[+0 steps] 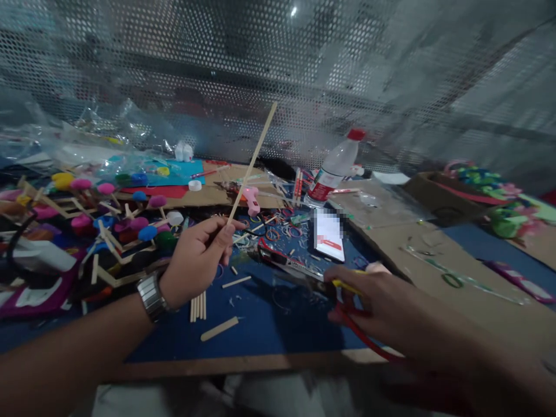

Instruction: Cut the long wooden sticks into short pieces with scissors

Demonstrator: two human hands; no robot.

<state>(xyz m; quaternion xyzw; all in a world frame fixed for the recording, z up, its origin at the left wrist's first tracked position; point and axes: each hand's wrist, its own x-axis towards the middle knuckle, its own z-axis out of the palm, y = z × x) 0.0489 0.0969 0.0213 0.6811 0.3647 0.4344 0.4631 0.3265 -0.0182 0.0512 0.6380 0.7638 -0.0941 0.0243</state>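
- The long wooden stick [256,156] is above the table, slanting up and away from the left hand [197,260]; it looks whole along the part that I can see.
- The left thumb and the forefinger pinch this stick near its lower end, and the other fingers are curled in.
- The right hand [386,301] is closed around a hand tool [347,284] with red and yellow handles. It is blurred, so I cannot tell if the mouth of the tool is apart or together. The tool does not touch the stick.
- Below the left hand, a row of short sticks [198,307] lies side by side, with one loose stick [237,282] and one flat stick [220,329] near it.
- On the work itself, I judge that it is partly done: short pieces already lie on the table, while the held stick remains long. How many are left, I cannot say.
- At the left are many coloured balls [147,233] among joined wooden pieces [113,240], which seem to be made already.
- Farther away, beyond the hands, are a pink glue gun [251,201], a phone [329,237] and a bottle [332,168] with red cap.
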